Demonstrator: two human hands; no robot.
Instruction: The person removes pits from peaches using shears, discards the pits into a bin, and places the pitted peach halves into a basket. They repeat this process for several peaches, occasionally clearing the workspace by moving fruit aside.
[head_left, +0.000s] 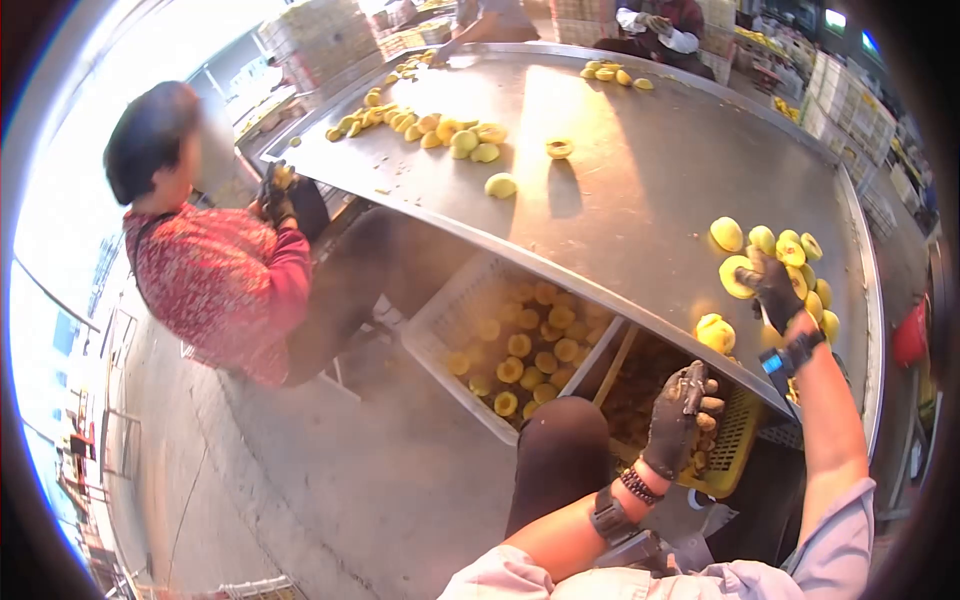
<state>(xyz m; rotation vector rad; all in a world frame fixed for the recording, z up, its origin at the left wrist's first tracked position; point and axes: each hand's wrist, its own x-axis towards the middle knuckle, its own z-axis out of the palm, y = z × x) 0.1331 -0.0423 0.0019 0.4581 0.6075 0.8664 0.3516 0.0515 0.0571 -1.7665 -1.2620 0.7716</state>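
Note:
My right hand (776,288), in a dark glove, reaches onto the metal table at the right. Its fingers press on the edge of a yellow peach half (736,276) whose cut face shows. Around that hand lies a cluster of peach pieces (790,250), and another yellow piece (714,333) sits near the table's front edge. Lower down, my left hand (680,420), also gloved, is closed in front of the table, above a yellow crate (735,445). Whatever its curled fingers hold is too hard to see.
Under the table edge stands a white crate (455,385) of peach halves. More peaches (440,130) lie across the table (640,200). A person in a red patterned top (215,270) sits at the left; two other people are at the far side. Stacked crates (848,110) stand behind.

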